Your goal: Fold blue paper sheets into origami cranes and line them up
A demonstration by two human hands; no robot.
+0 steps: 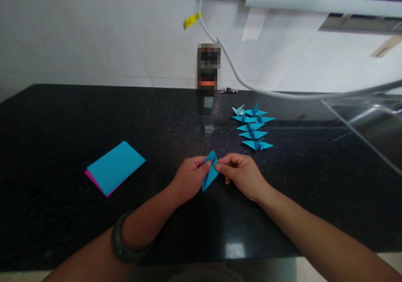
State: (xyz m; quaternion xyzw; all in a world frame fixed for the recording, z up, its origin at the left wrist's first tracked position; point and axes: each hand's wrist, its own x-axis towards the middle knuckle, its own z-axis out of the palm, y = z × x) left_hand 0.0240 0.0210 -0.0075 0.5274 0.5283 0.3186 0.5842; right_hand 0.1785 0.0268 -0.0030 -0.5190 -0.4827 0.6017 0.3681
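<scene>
Between my hands is a partly folded piece of blue origami paper, held just above the black counter with its narrow point toward me. My left hand pinches its left side, thumb on top. From the right, my right hand pinches the upper right edge between thumb and index finger. Beyond my right hand stand several folded blue paper cranes, with one paler crane at the back of the group. A stack of blue paper sheets lies to the left, a pink sheet showing from under it.
The black stone counter runs back to a white wall. A phone-like object, blurred out, leans on the wall beside a bead string. A white cable hangs across the right. At far right is a metal sink.
</scene>
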